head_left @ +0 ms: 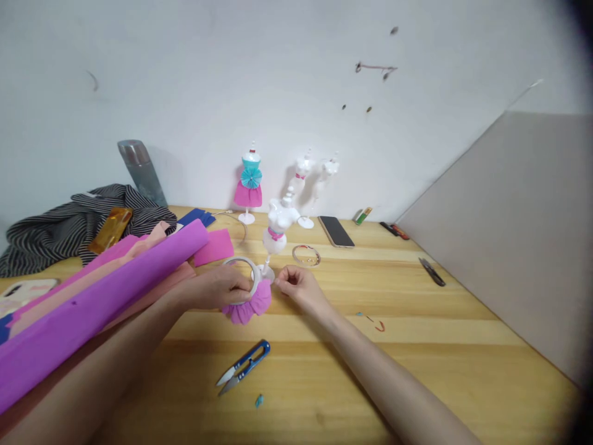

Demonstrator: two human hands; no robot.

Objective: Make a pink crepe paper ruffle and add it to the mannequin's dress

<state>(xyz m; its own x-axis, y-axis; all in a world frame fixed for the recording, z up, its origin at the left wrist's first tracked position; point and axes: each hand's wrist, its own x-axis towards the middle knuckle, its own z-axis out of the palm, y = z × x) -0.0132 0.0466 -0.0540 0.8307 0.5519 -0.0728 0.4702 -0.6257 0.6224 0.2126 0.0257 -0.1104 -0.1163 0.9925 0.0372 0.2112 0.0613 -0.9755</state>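
My left hand (229,287) is closed on a roll of white tape (254,276), its fingers through and over the ring. A ruffled piece of purple crepe paper (252,307) hangs just below the roll. Close to the right of the paper, my right hand (296,282) pinches with thumb and forefinger; what lies between the fingertips is too small to make out. Right behind both hands a small white dress-form mannequin (280,216) stands upright on a round base, a pink band around its waist. The roll and the paper partly cover that base.
Thread snips (244,366) lie in front. Crepe paper rolls (115,290) fill the left side. Farther back stand a dressed mannequin (251,179) and two white ones (319,179). A phone (336,232), a wire ring (306,254) and a knife (432,272) lie rightward, before the wall.
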